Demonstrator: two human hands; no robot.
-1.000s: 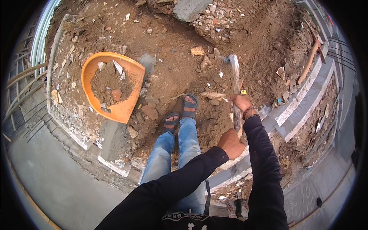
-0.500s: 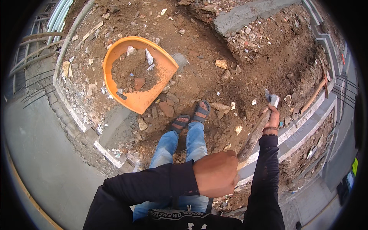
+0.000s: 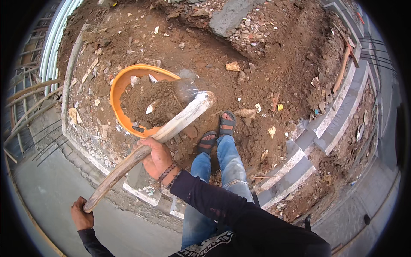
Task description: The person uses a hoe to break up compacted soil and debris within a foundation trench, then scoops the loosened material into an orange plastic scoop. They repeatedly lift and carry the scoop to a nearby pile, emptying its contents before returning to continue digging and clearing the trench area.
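Note:
A hoe with a worn wooden handle (image 3: 122, 170) slants across my front, from the lower left up to the orange scoop-shaped container. My left hand (image 3: 82, 215) is closed round the handle's butt end. Farther up, my right hand (image 3: 156, 158), with a braided bracelet at the wrist, grips the same handle. The hoe's grey blade (image 3: 187, 91) is smeared by motion and hangs over the container's right side. Inside the orange container (image 3: 114, 100) lies brown soil (image 3: 150, 100) with a few stones and pale shards. The handle hides part of the container's near edge.
My sandalled feet (image 3: 216, 132) stand on rubble-strewn soil. Stepped grey block edging (image 3: 291, 169) curves along the right, with a wooden-handled tool (image 3: 341, 70) near it. Smooth concrete (image 3: 51, 184) lies lower left, beside protruding rebar and pale pipes (image 3: 53, 47). A concrete slab (image 3: 229, 17) sits far ahead.
Both hands have swung the hoe from the right side over to the left, its head now at the orange container. More soil is in the container. The view has shifted.

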